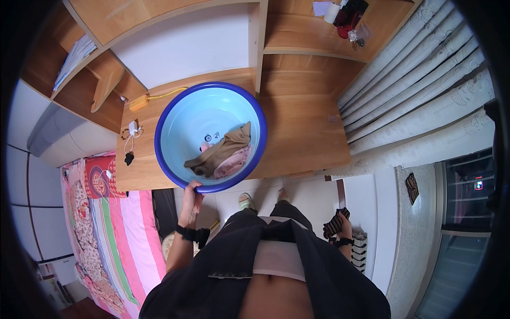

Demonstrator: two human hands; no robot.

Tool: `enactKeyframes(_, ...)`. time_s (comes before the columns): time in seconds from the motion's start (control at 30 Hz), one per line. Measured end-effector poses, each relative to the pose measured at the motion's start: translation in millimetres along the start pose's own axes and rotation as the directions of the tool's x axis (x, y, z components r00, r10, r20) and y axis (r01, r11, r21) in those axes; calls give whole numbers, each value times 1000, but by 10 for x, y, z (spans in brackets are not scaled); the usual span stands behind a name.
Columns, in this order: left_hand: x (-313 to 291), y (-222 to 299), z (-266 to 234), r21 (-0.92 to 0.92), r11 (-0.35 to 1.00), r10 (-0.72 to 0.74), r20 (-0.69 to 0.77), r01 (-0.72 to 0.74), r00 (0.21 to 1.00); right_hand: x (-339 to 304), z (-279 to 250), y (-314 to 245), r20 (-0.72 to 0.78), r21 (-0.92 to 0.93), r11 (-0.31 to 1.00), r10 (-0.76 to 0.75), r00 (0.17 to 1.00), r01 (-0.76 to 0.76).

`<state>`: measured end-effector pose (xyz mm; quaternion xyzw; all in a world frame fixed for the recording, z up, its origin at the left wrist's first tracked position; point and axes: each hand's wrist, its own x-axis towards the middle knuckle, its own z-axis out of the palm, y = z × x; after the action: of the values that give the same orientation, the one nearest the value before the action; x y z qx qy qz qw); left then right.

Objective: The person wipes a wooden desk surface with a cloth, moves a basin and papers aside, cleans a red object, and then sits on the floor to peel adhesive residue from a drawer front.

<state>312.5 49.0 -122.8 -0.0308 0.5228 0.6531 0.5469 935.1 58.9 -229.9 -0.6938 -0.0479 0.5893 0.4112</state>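
Note:
A round basin [166, 114], light blue inside with a dark blue rim, stands on the wooden desk, its near side reaching past the front edge. My left hand [190, 204] is closed on that near rim. A brown cloth garment [226, 146] and a pink patterned cloth [234, 164] lie crumpled inside the basin. Low at the right, my right hand [345, 226] grips a dark striped cloth [333, 224], which looks like a sock. A similar striped cloth [411, 189] lies on the windowsill [406, 228].
Shelves [313, 40] rise behind the desk [303, 133]. A yellow power strip [139, 102] and a white charger [133, 127] lie left of the basin. The bed [143, 228] stands at the left. Curtains [419, 122] hang at the right, above the window side.

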Motion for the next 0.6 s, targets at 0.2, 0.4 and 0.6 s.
enactKeyframes(0.2, -676, -381, 314, 53, 998, -18, 9, 18, 1000, 143, 221, -445, 142, -2, 1000, 22, 990, -22)
enactKeyframes(0.4, -1040, -898, 744, 35, 996, -80, 3, 79, 997, 392, -7, -912, 214, -32, 999, -1, 977, 8)
enactKeyframes(0.6, -1044, -1521, 1322, 54, 991, -121, 31, 119, 992, 694, -453, -1232, 354, -107, 993, 92, 931, -57)
